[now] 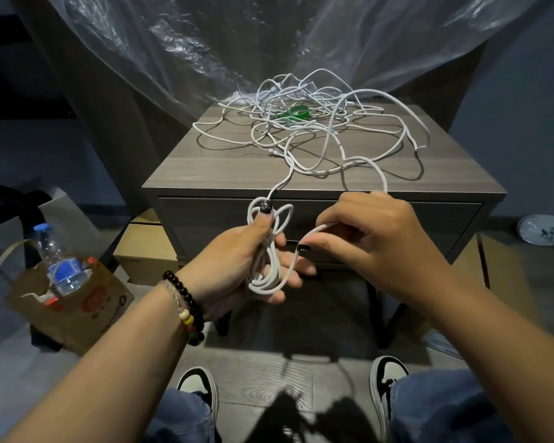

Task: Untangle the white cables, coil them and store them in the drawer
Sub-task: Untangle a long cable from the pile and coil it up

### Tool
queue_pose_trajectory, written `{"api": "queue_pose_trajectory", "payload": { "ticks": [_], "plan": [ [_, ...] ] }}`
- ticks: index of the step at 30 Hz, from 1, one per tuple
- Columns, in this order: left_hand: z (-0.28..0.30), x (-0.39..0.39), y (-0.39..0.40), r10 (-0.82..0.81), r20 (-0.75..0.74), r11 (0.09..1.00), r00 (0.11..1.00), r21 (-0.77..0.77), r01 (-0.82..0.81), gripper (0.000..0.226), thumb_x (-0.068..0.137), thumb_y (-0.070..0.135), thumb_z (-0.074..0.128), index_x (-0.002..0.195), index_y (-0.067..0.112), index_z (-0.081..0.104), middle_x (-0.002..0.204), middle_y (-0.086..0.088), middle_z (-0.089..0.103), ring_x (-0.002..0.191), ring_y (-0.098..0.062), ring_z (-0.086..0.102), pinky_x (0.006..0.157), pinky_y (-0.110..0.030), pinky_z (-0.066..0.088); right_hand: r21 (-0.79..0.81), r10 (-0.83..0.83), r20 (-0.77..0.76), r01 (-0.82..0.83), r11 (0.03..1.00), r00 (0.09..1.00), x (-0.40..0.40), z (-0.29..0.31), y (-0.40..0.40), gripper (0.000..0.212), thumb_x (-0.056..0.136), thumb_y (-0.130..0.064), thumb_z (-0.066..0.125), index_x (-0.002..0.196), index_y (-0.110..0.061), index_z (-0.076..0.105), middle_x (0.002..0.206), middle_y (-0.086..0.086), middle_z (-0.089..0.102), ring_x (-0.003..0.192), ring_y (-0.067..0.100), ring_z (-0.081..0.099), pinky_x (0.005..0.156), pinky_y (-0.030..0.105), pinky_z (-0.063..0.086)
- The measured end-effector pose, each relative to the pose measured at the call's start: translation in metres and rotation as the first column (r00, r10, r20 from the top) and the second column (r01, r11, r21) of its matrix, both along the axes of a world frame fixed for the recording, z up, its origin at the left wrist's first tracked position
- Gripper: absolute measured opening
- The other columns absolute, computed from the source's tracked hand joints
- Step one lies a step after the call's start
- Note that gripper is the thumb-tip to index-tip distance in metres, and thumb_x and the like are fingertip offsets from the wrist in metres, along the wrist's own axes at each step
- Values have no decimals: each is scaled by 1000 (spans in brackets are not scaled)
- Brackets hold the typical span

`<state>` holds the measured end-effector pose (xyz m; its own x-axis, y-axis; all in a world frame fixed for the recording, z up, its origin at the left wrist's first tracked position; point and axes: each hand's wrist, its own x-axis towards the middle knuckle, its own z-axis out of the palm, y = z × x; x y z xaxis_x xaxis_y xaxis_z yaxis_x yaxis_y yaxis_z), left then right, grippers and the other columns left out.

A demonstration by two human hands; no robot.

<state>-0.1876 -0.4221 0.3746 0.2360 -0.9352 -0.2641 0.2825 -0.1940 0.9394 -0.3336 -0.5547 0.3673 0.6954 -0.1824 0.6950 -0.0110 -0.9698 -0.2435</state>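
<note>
A tangle of white cables (311,123) lies spread over the top of a grey wooden nightstand (205,164). Its drawer (445,225) below the top is shut. In front of the drawer my left hand (237,266) holds a small coil of white cable (269,251), thumb pressed on the loops. One strand runs from the coil up to the tangle. My right hand (371,238) pinches another stretch of that cable between thumb and fingers, just right of the coil.
A green roll of tape (293,112) sits under the tangle. Clear plastic sheeting (205,43) hangs behind the nightstand. A paper bag (77,302) with a water bottle (61,260) stands on the floor at left, cardboard boxes (144,247) beside it. My shoes (199,388) are below.
</note>
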Motion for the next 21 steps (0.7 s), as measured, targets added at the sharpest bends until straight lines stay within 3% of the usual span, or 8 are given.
{"api": "queue_pose_trajectory", "payload": {
  "ticks": [6, 9, 13, 15, 18, 21],
  "plan": [
    [-13, -5, -4, -77, 98, 997, 992, 5, 77, 49, 85, 51, 43, 89, 5, 59, 61, -8, 55, 46, -15, 47, 42, -22, 38, -40, -17, -90, 13, 999, 996, 5, -4, 3, 36, 85, -50, 56, 81, -17, 69, 73, -8, 62, 65, 13, 55, 65, 24, 29],
    [-10, -4, -4, -127, 151, 992, 980, 19, 125, 48, 84, 54, 42, 84, 9, 60, 59, -5, 52, 45, -13, 43, 41, -20, 35, -2, -5, -100, 5, 1000, 995, 3, -2, 0, 36, 84, -51, 56, 81, -17, 70, 72, -9, 62, 65, 9, 55, 65, 25, 33],
    [-6, 0, -5, -236, 163, 970, 958, -11, 241, 53, 81, 66, 51, 87, 14, 63, 61, -2, 49, 47, -11, 42, 46, -23, 28, 216, 65, -182, -24, 976, 981, -2, 3, -10, 35, 84, -51, 57, 85, -21, 73, 76, -11, 66, 71, 4, 60, 66, 31, 49],
    [-5, -1, -3, -280, 197, 957, 940, -18, 289, 49, 79, 65, 57, 88, 18, 68, 63, 0, 48, 50, -11, 42, 50, -28, 22, 330, 108, -229, -27, 944, 968, -5, 6, -14, 23, 85, -41, 65, 88, -20, 75, 80, -11, 69, 76, 5, 63, 70, 32, 51],
    [-4, -5, -2, -259, 228, 964, 939, 1, 265, 50, 82, 50, 48, 98, 7, 69, 62, -1, 50, 53, -13, 42, 53, -28, 27, 371, 121, -272, -12, 929, 955, -8, 8, -17, 10, 87, -24, 69, 88, -17, 76, 80, -6, 70, 77, 9, 64, 72, 38, 51],
    [-5, -6, -1, -265, 232, 963, 936, 15, 268, 44, 82, 46, 48, 96, 7, 65, 61, 1, 53, 52, -12, 45, 53, -27, 33, 357, 113, -277, -6, 934, 954, -8, 8, -16, 10, 87, -27, 68, 88, -19, 75, 79, -4, 70, 75, 12, 65, 69, 43, 51]
  ]
}}
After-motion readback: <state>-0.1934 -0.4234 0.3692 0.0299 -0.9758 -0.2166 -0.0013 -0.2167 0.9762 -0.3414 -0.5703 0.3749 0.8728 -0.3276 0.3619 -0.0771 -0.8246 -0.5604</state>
